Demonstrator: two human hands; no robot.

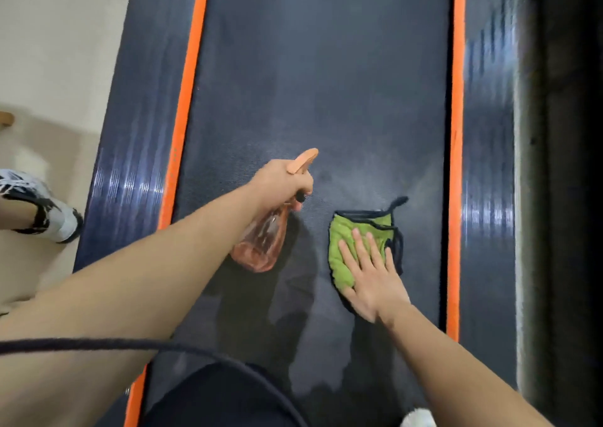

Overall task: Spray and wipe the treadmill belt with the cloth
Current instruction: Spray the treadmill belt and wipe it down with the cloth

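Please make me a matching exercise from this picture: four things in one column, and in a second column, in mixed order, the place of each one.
Things
1. spray bottle
2. cloth
3. treadmill belt
4. shoe

Places
A. on the pale floor, at the left
B. flat under the right hand
C. gripped in the left hand
D. between the two orange stripes

Pairs: 1-C, 2-B, 3-D, 4-A
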